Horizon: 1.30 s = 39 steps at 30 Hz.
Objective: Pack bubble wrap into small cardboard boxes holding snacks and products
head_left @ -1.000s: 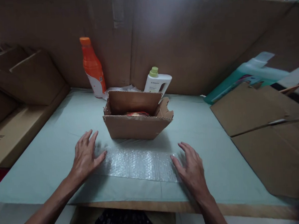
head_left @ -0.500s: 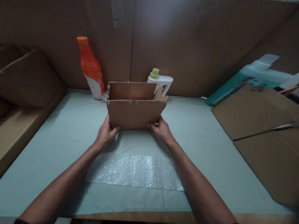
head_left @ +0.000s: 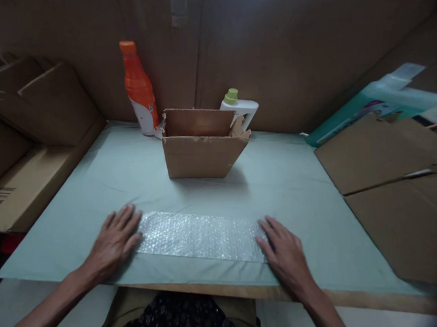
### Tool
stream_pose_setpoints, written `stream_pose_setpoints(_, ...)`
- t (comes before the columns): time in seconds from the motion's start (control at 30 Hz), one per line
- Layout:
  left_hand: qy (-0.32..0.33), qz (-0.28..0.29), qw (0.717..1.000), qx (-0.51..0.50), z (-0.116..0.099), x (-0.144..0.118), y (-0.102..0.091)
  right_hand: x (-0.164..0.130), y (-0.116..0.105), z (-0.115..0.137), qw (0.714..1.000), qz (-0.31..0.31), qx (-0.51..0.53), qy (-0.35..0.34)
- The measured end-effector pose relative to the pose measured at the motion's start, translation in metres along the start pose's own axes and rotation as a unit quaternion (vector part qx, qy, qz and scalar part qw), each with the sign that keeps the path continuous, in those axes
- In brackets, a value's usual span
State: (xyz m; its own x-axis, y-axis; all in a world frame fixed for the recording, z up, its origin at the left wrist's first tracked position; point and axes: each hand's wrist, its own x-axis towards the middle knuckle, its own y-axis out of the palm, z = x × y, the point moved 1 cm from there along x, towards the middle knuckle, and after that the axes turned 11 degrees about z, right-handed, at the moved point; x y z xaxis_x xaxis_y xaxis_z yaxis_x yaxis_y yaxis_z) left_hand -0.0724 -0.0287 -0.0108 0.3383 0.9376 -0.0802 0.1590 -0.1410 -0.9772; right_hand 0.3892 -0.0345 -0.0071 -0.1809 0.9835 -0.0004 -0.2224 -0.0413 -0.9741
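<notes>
A strip of clear bubble wrap [head_left: 200, 236] lies flat across the cloth near the table's front edge. At its left end is my left hand [head_left: 114, 241], palm down with fingers stretched out. My right hand [head_left: 283, 246] is at the other end, its fingers apart and the tips at the edge of the wrap. Neither hand grips anything. Beyond the wrap stands an open-topped cardboard box [head_left: 201, 157], its right side slanted and ragged. My hands are apart from it.
Behind the box stand an orange bottle [head_left: 140, 92] and a white jug with a green cap [head_left: 239, 105]. Cardboard boxes [head_left: 51, 154] line the left side. On the right, a teal bottle [head_left: 352, 113] leans behind cardboard flaps [head_left: 384, 158]. A cardboard wall [head_left: 271, 56] closes the back.
Both hands have let go of the cardboard box and come back toward me, spreading to the two ends of the bubble wrap. The box stays standing on the cloth. The view has tilted down.
</notes>
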Motion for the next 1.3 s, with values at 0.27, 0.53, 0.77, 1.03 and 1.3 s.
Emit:
stream_pose_setpoints(0.27, -0.099, -0.088, 0.99, -0.058, -0.019, 0.01, 0.003, 0.023, -0.012, 0.009, 0.995, -0.006, 0.079, 0.054)
stream_pose_setpoints(0.53, -0.01, -0.106, 0.986, -0.126, -0.047, 0.047, -0.047, -0.055, -0.029, 0.053, 0.908, 0.039, 0.397, 0.126)
stream_pose_setpoints(0.77, 0.126, -0.089, 0.982, -0.106, -0.111, 0.161, -0.047, -0.134, -0.002, 0.116, 0.742, 0.19, 0.61, 0.202)
stream_pose_setpoints(1.03, 0.234, -0.053, 0.956, -0.166, -0.097, 0.019, -0.029, -0.126, 0.001, 0.139, 0.683, 0.243, 0.68, 0.11)
stream_pose_setpoints(1.3, 0.082, -0.018, 0.918, -0.387, -0.15, -0.043, -0.008, -0.065, -0.019, 0.139, 0.514, 0.189, 0.832, 0.086)
